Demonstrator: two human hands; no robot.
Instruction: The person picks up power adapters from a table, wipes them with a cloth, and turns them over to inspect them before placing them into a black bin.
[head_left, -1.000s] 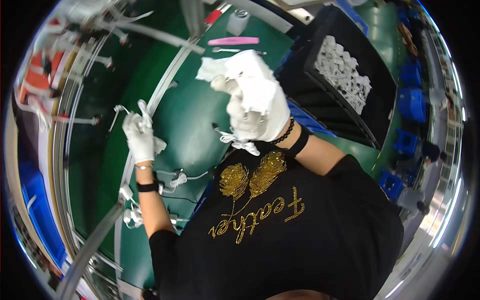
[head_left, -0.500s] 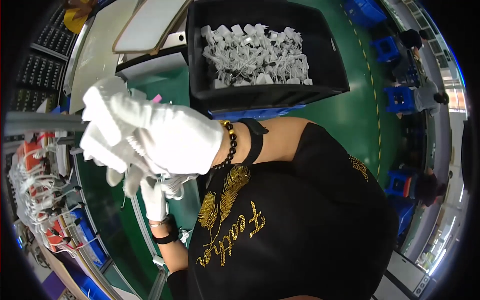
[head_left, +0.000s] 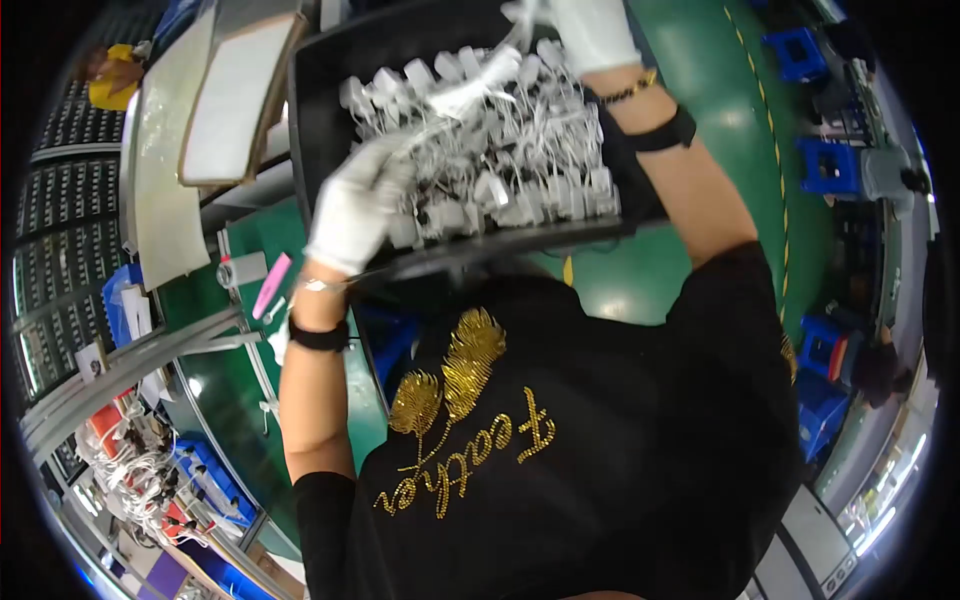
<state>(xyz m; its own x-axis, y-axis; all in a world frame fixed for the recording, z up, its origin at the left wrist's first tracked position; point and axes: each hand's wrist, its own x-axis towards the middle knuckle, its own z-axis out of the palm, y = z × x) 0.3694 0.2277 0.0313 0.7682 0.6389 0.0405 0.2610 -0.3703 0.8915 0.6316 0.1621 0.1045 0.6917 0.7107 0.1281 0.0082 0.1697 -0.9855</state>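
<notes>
A black bin [head_left: 300,130] holds a heap of white power adapters with cables [head_left: 540,150]. Above the heap, a blurred white adapter cable [head_left: 475,88] stretches between my two hands. My left hand [head_left: 350,215], in a white glove, reaches over the bin's near left side, its fingers closed around the cable's lower end. At the far right of the bin my right hand [head_left: 595,35], also white-gloved, is closed on the other end. Motion smears the fingertips of both hands, and the top edge cuts off part of the right one.
White boards with brown edges [head_left: 240,105] lie left of the bin. Below them are a pink strip [head_left: 271,286] and a metal frame [head_left: 190,335]. Lower left, white cables [head_left: 140,470] hang by a blue tray [head_left: 215,480]. Blue stools [head_left: 830,165] and other people are far right.
Both hands have moved from the bench at the left to over the bin. They are now far apart, with the white cable stretched between them. The view has shifted too.
</notes>
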